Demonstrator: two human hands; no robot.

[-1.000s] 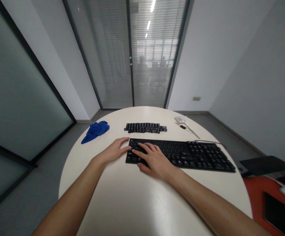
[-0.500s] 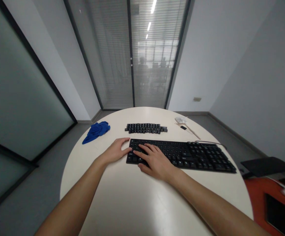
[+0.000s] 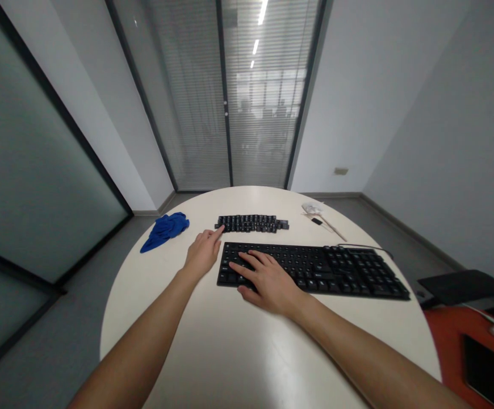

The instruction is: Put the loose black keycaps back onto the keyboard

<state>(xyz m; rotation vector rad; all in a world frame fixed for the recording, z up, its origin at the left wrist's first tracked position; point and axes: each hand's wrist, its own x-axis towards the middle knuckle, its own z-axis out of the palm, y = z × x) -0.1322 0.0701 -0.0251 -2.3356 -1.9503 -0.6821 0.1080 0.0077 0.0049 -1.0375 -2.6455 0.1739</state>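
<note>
A black keyboard (image 3: 315, 268) lies across the round white table (image 3: 238, 346). My right hand (image 3: 268, 279) rests flat on its left end, fingers spread over the keys. My left hand (image 3: 202, 254) is just left of the keyboard's far left corner, fingers stretched forward, the fingertips close to the left end of a row of loose black keycaps (image 3: 251, 223). Neither hand holds anything.
A crumpled blue cloth (image 3: 164, 230) lies at the table's far left edge. A small white item, a black piece and a thin stick (image 3: 321, 218) lie at the far right. An orange seat (image 3: 477, 352) and a dark chair stand to the right.
My left hand has left the keyboard's left edge and reached forward toward the row of keycaps. My right hand has stayed on the keys.
</note>
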